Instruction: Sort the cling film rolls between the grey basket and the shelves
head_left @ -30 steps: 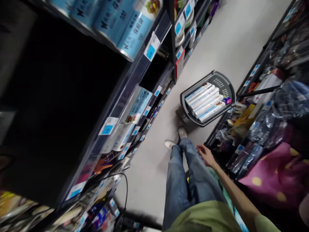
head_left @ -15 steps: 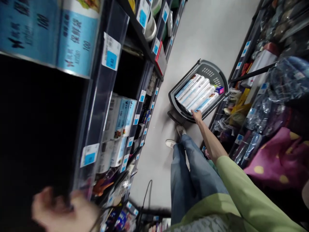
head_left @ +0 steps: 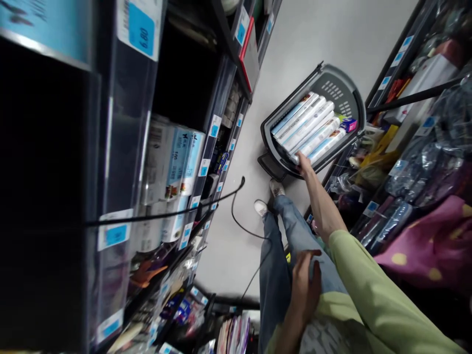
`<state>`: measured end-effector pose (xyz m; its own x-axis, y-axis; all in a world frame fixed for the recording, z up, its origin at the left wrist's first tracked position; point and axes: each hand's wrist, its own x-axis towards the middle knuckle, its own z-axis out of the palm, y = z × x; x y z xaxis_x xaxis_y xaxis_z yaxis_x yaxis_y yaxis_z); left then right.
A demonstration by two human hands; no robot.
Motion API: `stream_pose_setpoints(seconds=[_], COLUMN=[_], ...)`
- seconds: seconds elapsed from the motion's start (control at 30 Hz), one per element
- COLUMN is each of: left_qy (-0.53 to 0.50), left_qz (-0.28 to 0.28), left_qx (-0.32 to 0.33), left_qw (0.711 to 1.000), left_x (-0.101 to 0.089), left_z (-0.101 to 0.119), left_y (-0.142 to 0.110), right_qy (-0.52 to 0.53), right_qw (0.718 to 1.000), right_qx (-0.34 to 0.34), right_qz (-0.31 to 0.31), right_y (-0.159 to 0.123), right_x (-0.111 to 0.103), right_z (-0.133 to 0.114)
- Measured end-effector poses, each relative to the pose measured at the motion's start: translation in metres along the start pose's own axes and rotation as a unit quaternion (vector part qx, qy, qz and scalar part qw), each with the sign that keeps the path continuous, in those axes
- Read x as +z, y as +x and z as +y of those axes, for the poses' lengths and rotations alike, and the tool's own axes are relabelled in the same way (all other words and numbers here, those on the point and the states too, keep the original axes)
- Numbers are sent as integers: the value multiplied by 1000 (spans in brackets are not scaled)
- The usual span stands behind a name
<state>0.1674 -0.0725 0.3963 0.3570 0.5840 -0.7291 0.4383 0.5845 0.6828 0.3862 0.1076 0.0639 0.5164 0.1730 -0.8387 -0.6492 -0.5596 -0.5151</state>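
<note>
Grey basket [head_left: 334, 83]: right hand [head_left: 304, 164] fingers seemingly clamped on its boxes [head_left: 309, 127].

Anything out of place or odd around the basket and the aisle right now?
One thing: a loose black cable hangs across the aisle, from the left-hand shelves toward the person's legs. The long boxes lie neatly side by side in the grey basket, where the right hand rests. No spills show.

Boxes [head_left: 308, 129] in basket [head_left: 342, 88] on floor [head_left: 313, 39]
</note>
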Motion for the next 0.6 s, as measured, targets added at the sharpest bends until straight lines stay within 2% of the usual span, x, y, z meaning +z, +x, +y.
stream_pose_setpoints(seconds=[0.07, 0.13, 0.23, 0.33, 0.4, 0.47, 0.53, 0.6], left_qy=[11, 43, 91, 115, 108, 67, -7, -60], left_qz=[-75, -95, -67, -23, 14, 52, 60, 51], left_qx=[22, 44, 61, 71, 81, 89, 102, 137], left_qw=[997, 994, 992, 990, 991, 992, 993, 987], left_x=[3, -2, -19, -41, -53, -62, -69, -77], left_z=[2, -2, -14, -20, -13, 3, 25, 48], left_y=[-10, -22, -40, -60, -70, -78, -83, -88], right_qy=[107, 190, 182, 145, 108, 68, 39, 17], right_qw=[990, 969, 965, 962, 951, 925, 891, 863], right_qx=[51, 78, 87, 72, 34, -21, -56, -83], right_qz=[-71, -137, -166, -222, -288, -374, -450, -498], right_y=[-27, -67, -146, -235, -293, -346, -390, -422], right_x=[-20, -47, -90, -120, -130, -131, -127, -121], right_z=[-7, -11, -11, -10, -14, -22, -32, -44])
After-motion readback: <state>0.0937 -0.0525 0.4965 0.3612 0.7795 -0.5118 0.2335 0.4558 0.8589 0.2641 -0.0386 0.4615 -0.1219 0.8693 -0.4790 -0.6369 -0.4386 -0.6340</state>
